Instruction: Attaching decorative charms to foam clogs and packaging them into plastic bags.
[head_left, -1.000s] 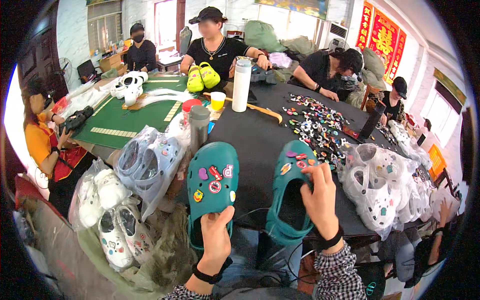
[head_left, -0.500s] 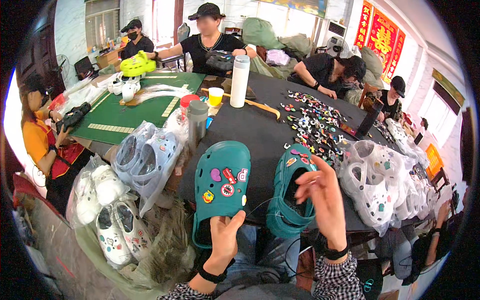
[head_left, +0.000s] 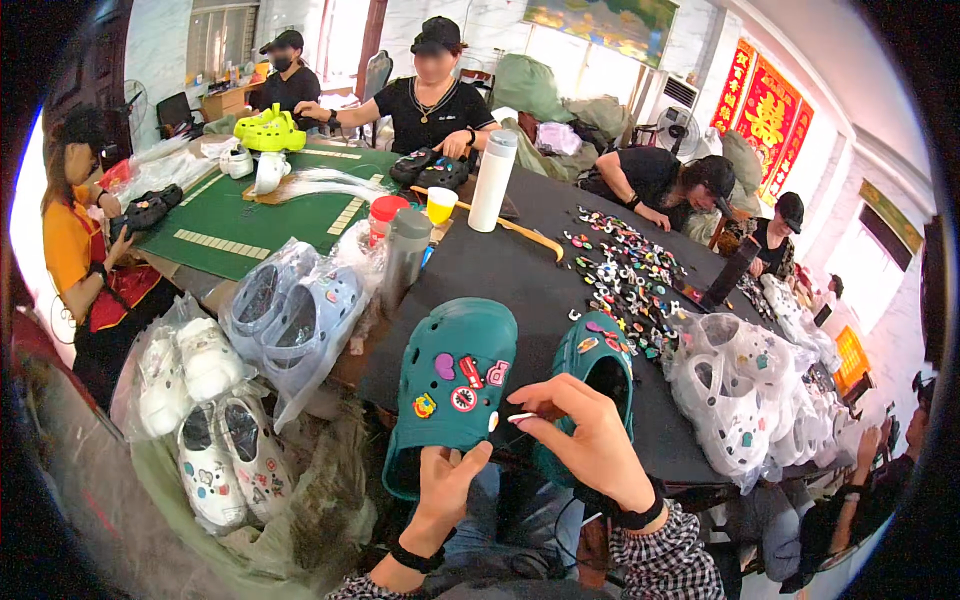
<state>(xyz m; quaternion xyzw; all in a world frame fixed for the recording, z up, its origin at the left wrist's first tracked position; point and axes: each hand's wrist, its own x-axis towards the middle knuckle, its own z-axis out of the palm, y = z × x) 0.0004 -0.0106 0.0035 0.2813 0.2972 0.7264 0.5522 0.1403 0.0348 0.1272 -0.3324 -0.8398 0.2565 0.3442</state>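
Note:
My left hand (head_left: 450, 492) grips a teal clog (head_left: 450, 330) at its heel end, fingers inside the opening. Several charms, in purple, red, pink and yellow, sit on the clog's upper. Beside that clog's right edge, my right hand (head_left: 590, 440) pinches a small white-and-dark charm (head_left: 520, 416) between thumb and forefinger, apart from the shoe. Partly behind the right hand stands the matching teal clog (head_left: 590, 350), which also has charms on its toe. Past it, a wide scatter of loose colourful charms (head_left: 635, 265) covers part of the black table (head_left: 440, 275).
Bagged white clogs (head_left: 740, 390) lie to the right, bagged blue clogs (head_left: 290, 310) to the left, with white pairs (head_left: 235, 460) in a sack below. A white bottle (head_left: 493, 180), grey tumbler (head_left: 405, 258) and yellow cup (head_left: 440, 205) stand ahead. Several co-workers sit around.
My right hand has come left and down from over the second clog to beside the held clog, its fingers now pinched on a charm. A co-worker's black clogs now rest on the green mat.

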